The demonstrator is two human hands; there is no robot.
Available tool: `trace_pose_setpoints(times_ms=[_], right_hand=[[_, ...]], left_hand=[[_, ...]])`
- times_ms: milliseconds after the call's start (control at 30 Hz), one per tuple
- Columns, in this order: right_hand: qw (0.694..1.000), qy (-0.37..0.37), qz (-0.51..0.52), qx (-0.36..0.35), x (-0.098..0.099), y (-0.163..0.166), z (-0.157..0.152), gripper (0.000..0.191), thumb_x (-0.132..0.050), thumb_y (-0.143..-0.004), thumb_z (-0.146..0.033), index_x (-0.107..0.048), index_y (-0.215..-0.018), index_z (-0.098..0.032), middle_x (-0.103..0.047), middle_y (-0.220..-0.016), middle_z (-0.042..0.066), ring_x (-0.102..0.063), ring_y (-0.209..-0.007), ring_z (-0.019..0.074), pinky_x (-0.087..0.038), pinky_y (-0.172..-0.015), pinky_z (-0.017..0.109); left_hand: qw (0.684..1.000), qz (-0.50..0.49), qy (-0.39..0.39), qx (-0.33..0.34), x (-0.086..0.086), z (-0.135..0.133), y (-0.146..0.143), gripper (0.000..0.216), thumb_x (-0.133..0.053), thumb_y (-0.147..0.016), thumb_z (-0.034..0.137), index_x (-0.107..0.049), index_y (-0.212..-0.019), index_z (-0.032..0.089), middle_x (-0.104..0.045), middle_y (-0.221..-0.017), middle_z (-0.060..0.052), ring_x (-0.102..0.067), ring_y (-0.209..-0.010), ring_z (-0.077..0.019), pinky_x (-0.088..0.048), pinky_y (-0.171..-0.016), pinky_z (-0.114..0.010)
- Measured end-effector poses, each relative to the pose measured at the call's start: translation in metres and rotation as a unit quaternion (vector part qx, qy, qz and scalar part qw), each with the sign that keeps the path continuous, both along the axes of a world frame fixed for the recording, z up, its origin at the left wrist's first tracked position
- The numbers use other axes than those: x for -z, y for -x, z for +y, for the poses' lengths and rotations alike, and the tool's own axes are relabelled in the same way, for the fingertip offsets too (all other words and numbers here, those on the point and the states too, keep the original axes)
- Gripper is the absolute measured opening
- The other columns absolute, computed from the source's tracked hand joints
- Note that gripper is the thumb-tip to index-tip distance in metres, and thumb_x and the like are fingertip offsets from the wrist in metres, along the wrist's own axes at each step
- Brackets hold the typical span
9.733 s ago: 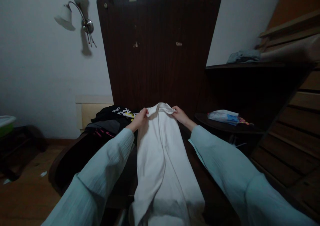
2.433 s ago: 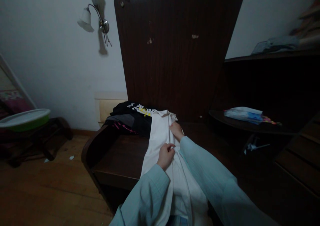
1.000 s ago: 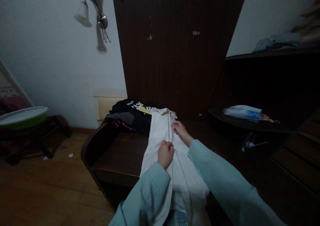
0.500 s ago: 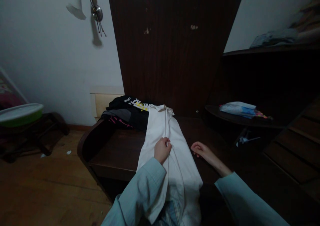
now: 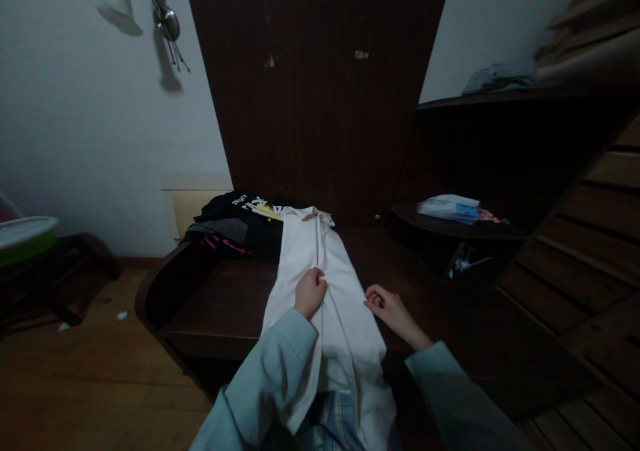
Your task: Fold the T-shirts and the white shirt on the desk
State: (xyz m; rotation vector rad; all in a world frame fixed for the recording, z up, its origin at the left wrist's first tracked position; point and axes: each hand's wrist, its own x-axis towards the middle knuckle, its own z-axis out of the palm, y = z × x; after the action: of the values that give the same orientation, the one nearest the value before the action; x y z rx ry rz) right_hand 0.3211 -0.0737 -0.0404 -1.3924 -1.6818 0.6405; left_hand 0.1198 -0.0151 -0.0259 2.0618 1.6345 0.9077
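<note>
White trousers (image 5: 337, 331) lie lengthwise over a dark wooden bench, and their near end hangs over the front edge toward me. My left hand (image 5: 310, 293) rests on the middle of them, its fingers pinched on a fold of the cloth. At the right edge of the trousers is my right hand (image 5: 393, 310), with loosely curled fingers. Its fingertips reach the cloth's edge, with no cloth visibly gripped. Beyond the trousers' left side, dark clothes (image 5: 237, 228) with white, yellow and pink prints are heaped on the bench.
The bench (image 5: 220, 304) has a curved left side and stands against a tall dark wooden panel (image 5: 320, 118). On the right, a small shelf (image 5: 400, 218) holds a plastic packet (image 5: 450, 208). A wall lamp (image 5: 120, 8) hangs upper left; a green basin (image 5: 30, 241) sits on a low stool.
The view has turned slightly right. My right hand has moved left to the trousers' edge. My left hand stays on the same part of the cloth.
</note>
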Motion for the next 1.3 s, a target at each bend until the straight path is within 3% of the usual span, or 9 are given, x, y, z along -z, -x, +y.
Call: trace_pose_setpoints(times_ms=[300,467,567,667,733,1100,1300], right_hand=[[0.999,-0.017,0.013,0.043,-0.003,-0.001,-0.001,0.006,-0.051,-0.064,-0.026,-0.050,-0.065,-0.020,-0.049,-0.056,-0.003,-0.046,-0.052,0.0110,-0.039,-0.052,0.023],[1.000,-0.018,0.001,0.026,-0.001,-0.001,-0.001,0.008,-0.051,-0.067,-0.027,-0.053,-0.068,-0.019,-0.050,-0.059,-0.002,-0.048,-0.055,0.0119,-0.039,-0.054,0.024],[1.000,-0.012,-0.006,0.015,-0.003,0.000,-0.002,0.009,-0.051,-0.068,-0.027,-0.054,-0.067,-0.019,-0.051,-0.059,-0.002,-0.048,-0.055,0.0118,-0.039,-0.054,0.023],[1.000,-0.015,-0.015,0.007,-0.006,0.001,-0.002,0.010,-0.051,-0.068,-0.027,-0.056,-0.066,-0.019,-0.051,-0.059,-0.001,-0.047,-0.056,0.0118,-0.039,-0.055,0.023],[1.000,-0.017,-0.019,0.007,-0.007,0.001,-0.002,0.011,-0.051,-0.069,-0.027,-0.057,-0.066,-0.018,-0.051,-0.060,-0.001,-0.047,-0.056,0.0119,-0.039,-0.056,0.023],[0.999,-0.034,-0.017,0.000,-0.004,-0.001,-0.001,0.012,-0.051,-0.070,-0.027,-0.058,-0.067,-0.018,-0.054,-0.063,0.000,-0.049,-0.058,0.0123,-0.039,-0.057,0.024],[1.000,-0.026,-0.014,0.006,-0.003,-0.001,0.000,0.011,-0.052,-0.069,-0.025,-0.059,-0.066,-0.017,-0.055,-0.061,0.000,-0.049,-0.057,0.0121,-0.039,-0.056,0.024]], left_hand=[[0.999,-0.024,0.035,-0.013,-0.003,0.006,0.000,0.018,-0.046,-0.070,0.012,-0.059,-0.081,0.016,-0.055,-0.066,-0.001,-0.052,-0.067,-0.0142,-0.037,-0.063,-0.024],[0.999,-0.008,-0.021,0.035,-0.005,-0.002,0.003,0.025,-0.042,-0.065,0.004,-0.060,-0.079,0.016,-0.054,-0.071,-0.002,-0.051,-0.071,-0.0144,-0.039,-0.069,-0.025],[0.989,0.021,-0.061,0.135,-0.015,-0.019,0.008,0.033,-0.041,-0.062,0.002,-0.061,-0.084,0.016,-0.054,-0.083,-0.004,-0.051,-0.082,-0.0155,-0.040,-0.076,-0.026],[0.941,0.059,-0.062,0.328,-0.027,-0.040,0.012,0.039,-0.043,-0.059,0.001,-0.063,-0.086,0.020,-0.056,-0.093,-0.003,-0.051,-0.090,-0.0153,-0.039,-0.081,-0.025],[0.915,0.089,-0.066,0.388,-0.031,-0.051,0.014,0.038,-0.044,-0.059,0.001,-0.065,-0.083,0.021,-0.059,-0.093,-0.002,-0.051,-0.090,-0.0158,-0.038,-0.083,-0.026],[0.920,0.131,-0.076,0.363,-0.022,-0.065,0.028,0.023,-0.045,-0.074,0.009,-0.061,-0.088,0.019,-0.060,-0.086,-0.004,-0.053,-0.084,-0.0147,-0.041,-0.076,-0.025],[0.935,0.122,-0.071,0.326,-0.023,-0.079,0.038,0.013,-0.044,-0.076,0.014,-0.056,-0.074,0.017,-0.055,-0.072,-0.003,-0.051,-0.073,-0.0137,-0.042,-0.068,-0.023]])
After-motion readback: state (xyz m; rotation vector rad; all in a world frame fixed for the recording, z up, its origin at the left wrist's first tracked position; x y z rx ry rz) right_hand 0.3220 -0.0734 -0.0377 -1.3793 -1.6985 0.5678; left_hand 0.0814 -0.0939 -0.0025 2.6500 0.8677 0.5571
